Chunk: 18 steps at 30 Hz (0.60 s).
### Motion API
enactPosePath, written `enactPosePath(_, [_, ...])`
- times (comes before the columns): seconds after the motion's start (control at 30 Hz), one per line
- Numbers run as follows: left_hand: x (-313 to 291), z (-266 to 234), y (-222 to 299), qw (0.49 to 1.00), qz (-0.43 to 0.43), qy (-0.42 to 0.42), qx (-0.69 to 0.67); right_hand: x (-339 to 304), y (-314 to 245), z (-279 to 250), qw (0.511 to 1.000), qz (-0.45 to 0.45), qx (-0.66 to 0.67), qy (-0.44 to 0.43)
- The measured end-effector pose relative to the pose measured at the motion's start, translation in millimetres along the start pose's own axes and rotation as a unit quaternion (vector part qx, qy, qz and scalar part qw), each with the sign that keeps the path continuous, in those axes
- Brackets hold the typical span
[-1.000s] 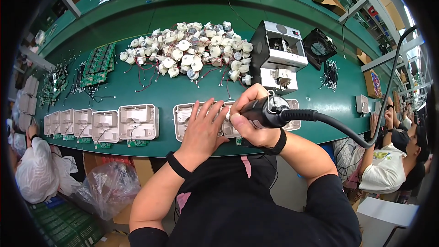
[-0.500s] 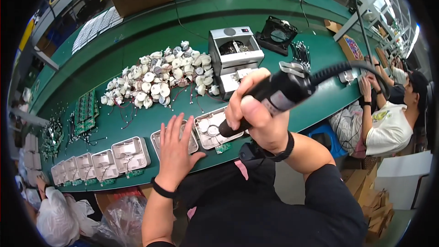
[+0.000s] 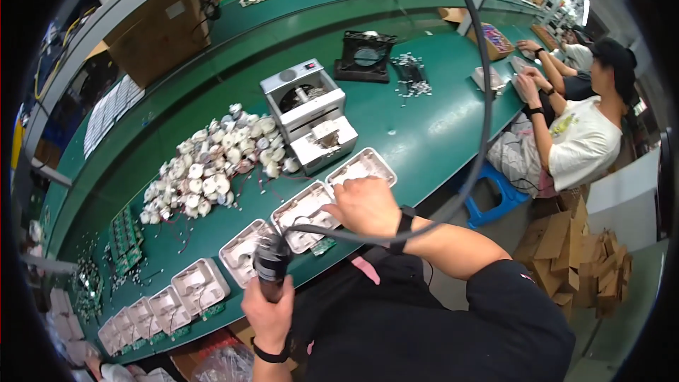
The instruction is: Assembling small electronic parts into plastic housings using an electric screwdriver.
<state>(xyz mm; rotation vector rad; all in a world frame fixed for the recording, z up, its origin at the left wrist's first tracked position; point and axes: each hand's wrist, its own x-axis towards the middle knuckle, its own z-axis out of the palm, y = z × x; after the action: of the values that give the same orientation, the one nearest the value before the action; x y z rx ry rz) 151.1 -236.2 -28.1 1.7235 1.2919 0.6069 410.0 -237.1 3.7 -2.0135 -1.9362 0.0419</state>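
Observation:
My left hand (image 3: 269, 315) is closed around a black corded electric screwdriver (image 3: 271, 258), held in front of a white plastic housing (image 3: 239, 242). The tool's upper part is blurred. My right hand (image 3: 364, 205) is curled at the near edge of another white housing (image 3: 373, 163), its fingertips largely hidden. Between the hands lies a third open housing (image 3: 303, 206) with a small green circuit board (image 3: 323, 246) at its near edge. The screwdriver's black cable (image 3: 488, 99) passes over my right wrist and rises to the upper right.
Several housings (image 3: 200, 286) line the bench edge leftward. Behind them are a pile of white round parts with wires (image 3: 205, 166), green boards (image 3: 126, 239) and a grey machine (image 3: 304, 110). A black fan-like device (image 3: 364, 56) stands farther back. Co-workers sit right, near a blue stool (image 3: 498, 198).
The screwdriver has passed from my right hand to my left and come down to the housings. My right hand now reaches to the rightmost nearby housing. The view has turned.

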Motion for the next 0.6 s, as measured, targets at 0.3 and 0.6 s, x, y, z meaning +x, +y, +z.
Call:
enactPosePath(0.3, [6.8, 7.0, -24.6, 0.929, 0.195, 0.125, 0.288, -4.7, 9.7, 40.2, 0.992, 0.038, -0.088, -0.081])
enactPosePath(0.6, [12.4, -4.7, -32.2, 0.911, 0.176, 0.111, 0.356, -24.4, 50.5, 24.5, 0.991, 0.095, -0.057, -0.074])
